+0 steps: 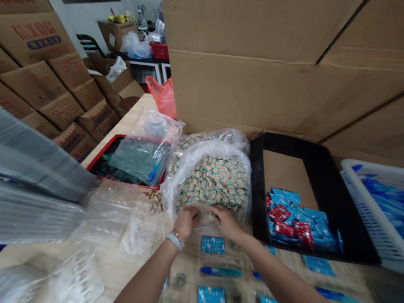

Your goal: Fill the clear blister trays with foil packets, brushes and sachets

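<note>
A clear plastic bag [169, 197] stands on the table, its mouth wide and filled with small tan-and-green pieces [215, 181]. At its near edge my left hand [186, 221] pinches the thin plastic, a band and a bracelet on the wrist. My right hand [229, 222] is closed on the same edge a short way to the right; its fingertips are partly hidden. Blue packet [213, 244] lies just below the hands, with another blue packet [211, 298] and a blue pen-like item [220, 271] nearer me.
On the right, a black tray [259, 189] holds red and blue packets [298, 223], beside a white basket [373, 220] of blue items. Cardboard [281, 82] walls the back. Left are a red-rimmed tray [98, 168], loose clear plastic [122, 216] and stacked grey sheets [21, 169].
</note>
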Available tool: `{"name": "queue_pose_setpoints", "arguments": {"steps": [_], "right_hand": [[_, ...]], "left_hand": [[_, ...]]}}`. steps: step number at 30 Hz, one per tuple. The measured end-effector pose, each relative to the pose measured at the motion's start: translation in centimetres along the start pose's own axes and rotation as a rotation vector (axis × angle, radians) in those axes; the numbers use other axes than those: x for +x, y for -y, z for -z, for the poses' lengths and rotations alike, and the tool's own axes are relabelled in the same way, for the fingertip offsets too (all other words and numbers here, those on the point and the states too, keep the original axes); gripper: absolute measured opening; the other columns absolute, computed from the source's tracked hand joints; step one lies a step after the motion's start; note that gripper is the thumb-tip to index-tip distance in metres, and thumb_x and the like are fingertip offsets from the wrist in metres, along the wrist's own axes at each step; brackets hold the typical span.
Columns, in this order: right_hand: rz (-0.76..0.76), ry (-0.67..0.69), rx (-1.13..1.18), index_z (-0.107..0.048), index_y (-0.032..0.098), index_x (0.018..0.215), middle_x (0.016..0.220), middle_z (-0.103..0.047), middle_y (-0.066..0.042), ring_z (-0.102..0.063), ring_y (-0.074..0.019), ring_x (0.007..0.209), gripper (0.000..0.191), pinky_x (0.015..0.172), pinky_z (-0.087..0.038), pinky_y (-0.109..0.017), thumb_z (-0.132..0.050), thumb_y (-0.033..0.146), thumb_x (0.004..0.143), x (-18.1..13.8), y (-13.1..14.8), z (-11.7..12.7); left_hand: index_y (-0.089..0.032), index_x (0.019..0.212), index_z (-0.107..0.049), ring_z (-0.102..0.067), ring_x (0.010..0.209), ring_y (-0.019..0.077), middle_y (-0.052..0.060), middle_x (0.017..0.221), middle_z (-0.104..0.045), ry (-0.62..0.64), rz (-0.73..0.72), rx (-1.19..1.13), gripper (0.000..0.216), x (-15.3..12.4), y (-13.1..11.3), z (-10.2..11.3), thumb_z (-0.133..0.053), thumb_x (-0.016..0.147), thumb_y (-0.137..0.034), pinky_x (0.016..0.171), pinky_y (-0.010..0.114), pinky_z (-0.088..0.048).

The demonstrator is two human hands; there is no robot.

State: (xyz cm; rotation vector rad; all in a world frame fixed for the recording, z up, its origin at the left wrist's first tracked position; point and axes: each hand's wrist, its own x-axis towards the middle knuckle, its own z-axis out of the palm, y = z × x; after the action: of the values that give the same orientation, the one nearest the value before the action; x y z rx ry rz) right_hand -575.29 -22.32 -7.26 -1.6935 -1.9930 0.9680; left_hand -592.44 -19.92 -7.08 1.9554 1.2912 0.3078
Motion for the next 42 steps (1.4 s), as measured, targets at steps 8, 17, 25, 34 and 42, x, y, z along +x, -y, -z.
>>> {"name": "queue_pose_setpoints", "arguments": {"steps": [8,17,25,34,42], "right_hand": [[-0.002,0.099,-0.354,-0.058,0.019,0.078,0.084,-0.057,-0.007,-0.052,-0.0187,0.08,0.025,0.068,-0.037,-0.027,-0.04,0.004,0.069,0.2,1.4,1.3],[0.052,0.009,-0.118,-0.049,0.019,0.081,0.09,-0.048,-0.004,-0.046,-0.0157,0.086,0.025,0.077,-0.037,-0.026,-0.04,0.001,0.066,-1.4,0.1,-0.5],[0.069,-0.001,-0.012,-0.051,0.018,0.082,0.088,-0.049,-0.004,-0.046,-0.0166,0.086,0.024,0.078,-0.037,-0.028,-0.043,0.001,0.067,-1.6,-0.4,-0.7],[0.076,-0.01,0.048,-0.053,0.018,0.091,0.091,-0.05,-0.005,-0.046,-0.0169,0.087,0.031,0.078,-0.037,-0.029,-0.046,0.001,0.066,-1.7,-0.9,-1.0],[0.056,0.005,-0.011,-0.057,0.018,0.083,0.091,-0.053,-0.004,-0.047,-0.0164,0.088,0.026,0.078,-0.037,-0.028,-0.044,0.002,0.067,-1.5,-0.9,-1.4]], "left_hand": [[-0.02,0.121,-0.039,-0.051,0.09,0.0156,0.004,0.094,-0.058,-0.012,0.024,-0.041,0.056,-0.4,0.4,-0.5,-0.044,0.067,-0.005,0.083,0.028,-0.039],[-0.016,0.108,-0.052,-0.049,0.094,0.0166,0.005,0.099,-0.056,-0.025,-0.019,-0.052,0.04,-0.4,1.1,-1.1,-0.046,0.069,-0.009,0.086,0.029,-0.039],[-0.015,0.105,-0.054,-0.049,0.095,0.0181,0.006,0.1,-0.057,-0.055,-0.043,-0.046,0.037,-0.5,1.2,-1.5,-0.047,0.07,-0.009,0.086,0.031,-0.039],[-0.014,0.106,-0.053,-0.049,0.096,0.0181,0.007,0.1,-0.056,-0.086,-0.093,-0.036,0.037,-0.6,1.5,-1.9,-0.049,0.07,-0.01,0.087,0.032,-0.039],[-0.014,0.1,-0.057,-0.051,0.089,0.0177,0.007,0.093,-0.059,-0.086,-0.102,-0.007,0.03,-0.3,1.4,-2.6,-0.049,0.071,-0.012,0.082,0.031,-0.041]]}}
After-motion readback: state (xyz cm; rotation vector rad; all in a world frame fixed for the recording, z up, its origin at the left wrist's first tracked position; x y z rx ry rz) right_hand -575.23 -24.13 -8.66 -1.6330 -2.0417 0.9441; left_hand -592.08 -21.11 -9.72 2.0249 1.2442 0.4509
